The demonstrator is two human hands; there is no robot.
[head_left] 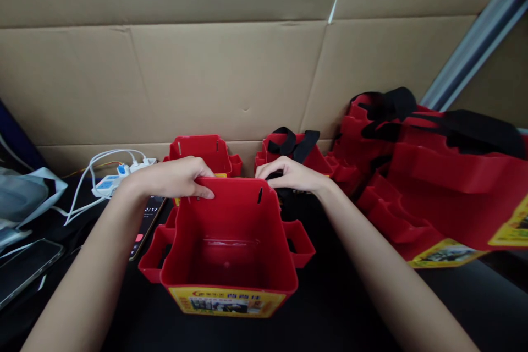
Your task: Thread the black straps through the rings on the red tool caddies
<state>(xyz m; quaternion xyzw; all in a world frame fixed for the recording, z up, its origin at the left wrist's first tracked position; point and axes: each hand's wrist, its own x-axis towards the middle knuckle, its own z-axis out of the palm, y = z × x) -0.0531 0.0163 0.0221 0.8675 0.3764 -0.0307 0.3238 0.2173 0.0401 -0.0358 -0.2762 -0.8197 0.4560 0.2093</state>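
Both hands grasp the far rim of an open red bag [229, 242] that stands upright on the dark surface [338, 308], its mouth facing up. The left hand [175, 179] pinches the rim's left corner with its fingers curled over the edge; the right hand [291, 175] grips the right corner, just beside a black strap [295, 146]. Behind stand two more red bags – one [204, 153] beyond the left hand – and a pile of folded red bags [433, 176] lies to the right. A phone [146, 220] and a power strip [109, 182] lie to the left, against a cardboard wall [231, 77].
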